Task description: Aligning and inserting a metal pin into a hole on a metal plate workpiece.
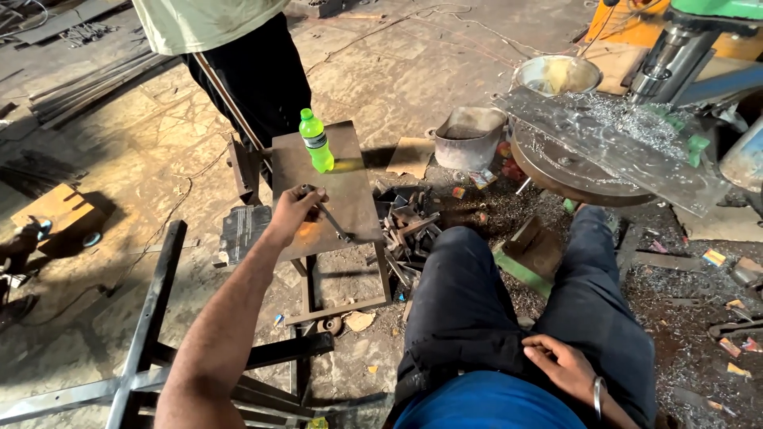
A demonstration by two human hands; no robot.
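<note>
My left hand (292,210) reaches out over a small rusty metal stool (358,199) and is closed around a dark metal rod-like tool (332,224) whose end lies on the stool top. A green plastic bottle (316,141) stands upright on the far part of the same stool, just beyond the hand. My right hand (563,363) rests on my right thigh with fingers loosely apart, holding nothing; a metal bangle (598,396) sits on its wrist. I am seated, with dark trousers and a blue shirt in view.
Another person (238,56) in dark trousers stands behind the stool. A pile of metal offcuts (409,226) lies right of it. A drill press table with shavings (612,131), a metal bowl (556,74) and a bucket (469,135) stand at right. A black steel frame (151,318) lies at left.
</note>
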